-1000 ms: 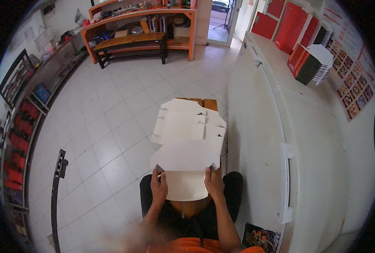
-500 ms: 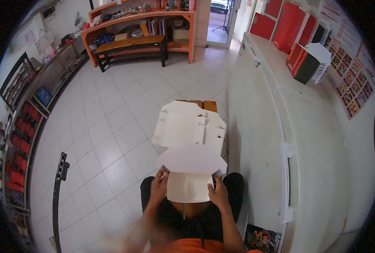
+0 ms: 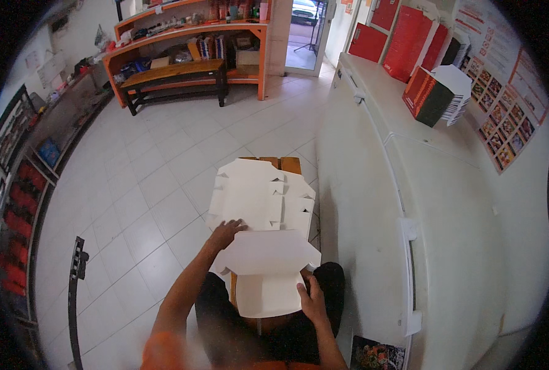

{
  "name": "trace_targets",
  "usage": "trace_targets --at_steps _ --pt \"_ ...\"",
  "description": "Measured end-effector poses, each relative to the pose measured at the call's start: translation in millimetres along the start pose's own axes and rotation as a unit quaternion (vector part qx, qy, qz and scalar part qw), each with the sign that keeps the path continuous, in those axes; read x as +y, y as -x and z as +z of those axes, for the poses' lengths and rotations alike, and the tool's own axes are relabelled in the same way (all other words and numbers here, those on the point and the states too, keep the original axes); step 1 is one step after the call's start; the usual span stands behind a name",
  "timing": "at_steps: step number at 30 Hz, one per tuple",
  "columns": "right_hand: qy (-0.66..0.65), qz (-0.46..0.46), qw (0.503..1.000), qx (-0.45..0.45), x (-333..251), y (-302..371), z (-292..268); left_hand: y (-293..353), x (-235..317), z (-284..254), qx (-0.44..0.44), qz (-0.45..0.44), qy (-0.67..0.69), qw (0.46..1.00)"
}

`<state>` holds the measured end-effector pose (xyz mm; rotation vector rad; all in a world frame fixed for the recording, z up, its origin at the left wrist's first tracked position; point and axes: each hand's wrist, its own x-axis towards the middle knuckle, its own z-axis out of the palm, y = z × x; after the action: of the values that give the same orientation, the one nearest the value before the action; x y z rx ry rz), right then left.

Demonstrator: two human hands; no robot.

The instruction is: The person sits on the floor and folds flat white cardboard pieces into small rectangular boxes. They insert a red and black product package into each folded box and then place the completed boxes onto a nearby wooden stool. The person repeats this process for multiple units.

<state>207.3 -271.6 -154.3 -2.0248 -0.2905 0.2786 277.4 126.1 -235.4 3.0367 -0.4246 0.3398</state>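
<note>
Between my knees sits a partly folded white cardboard box (image 3: 268,296), its tray walls raised and its lid flap (image 3: 268,251) standing up at the far side. My right hand (image 3: 312,300) grips the box's right wall, thumb inside and fingers outside. My left hand (image 3: 227,233) reaches past the lid's left end, fingers stretched over the near left edge of flat white cardboard box blanks (image 3: 247,191). These unfolded blanks overlap on a wooden bench (image 3: 291,164), which shows at their far edge.
A long white chest freezer (image 3: 373,203) stands close on my right, with red boxes (image 3: 406,43) and a stack of folded cartons (image 3: 432,95) on top. A black upright strip (image 3: 74,296) rises at the left. Far ahead are a wooden bench (image 3: 173,74) and orange shelves (image 3: 262,61).
My left hand has let go of the box's left side and moved forward onto the flat blanks. My right hand still holds the right wall. The whole view has shifted slightly.
</note>
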Motion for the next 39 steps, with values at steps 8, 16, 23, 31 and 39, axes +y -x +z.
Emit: trace_targets --at_steps 8,16,23,31,39 --pt "-0.061 0.002 0.998 0.013 18 6 5 -54 24 -54 -0.056 -0.158 0.149 0.975" --pt "-0.056 0.000 0.998 0.012 -11 4 4 -59 1 -78 -0.014 -0.176 0.324 0.930" --pt "-0.040 0.003 0.999 0.026 -7 3 10 -65 -7 -104 0.093 -0.187 0.269 0.940" --pt "-0.041 0.028 0.999 0.012 2 5 0 -50 35 -86 0.008 -0.246 0.434 0.867" --pt "-0.024 0.079 0.997 0.000 26 2 6 -69 31 -78 0.008 -0.131 0.296 0.946"
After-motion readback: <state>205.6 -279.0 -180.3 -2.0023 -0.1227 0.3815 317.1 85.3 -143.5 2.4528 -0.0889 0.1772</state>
